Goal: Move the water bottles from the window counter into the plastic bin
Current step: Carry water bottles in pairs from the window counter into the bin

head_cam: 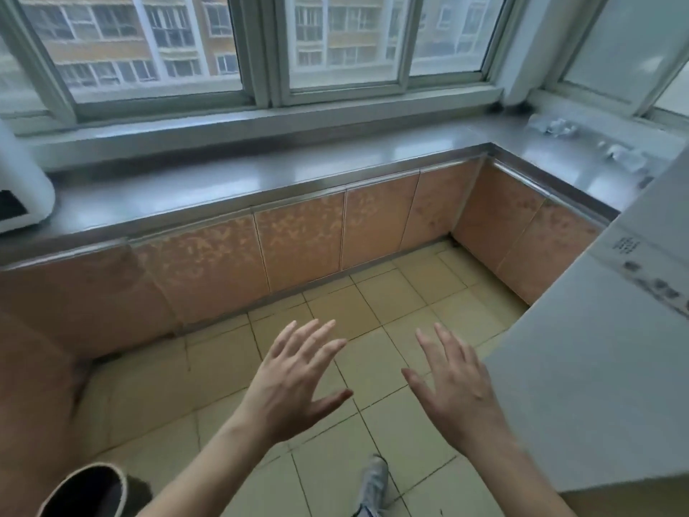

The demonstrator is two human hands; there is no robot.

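Observation:
The steel window counter (261, 177) runs under the window and turns along the right wall. No water bottle shows on it in the head view, and no plastic bin is visible. My left hand (294, 382) and my right hand (458, 389) hover over the tiled floor in front of the counter. Both are empty, palms down, with fingers spread apart.
A white appliance (18, 181) stands on the counter's far left. Crumpled clear plastic (555, 126) lies on the right corner. A large white appliance (604, 367) fills the right side. A dark round container (89, 490) sits on the floor at lower left, a shoe (373, 483) below.

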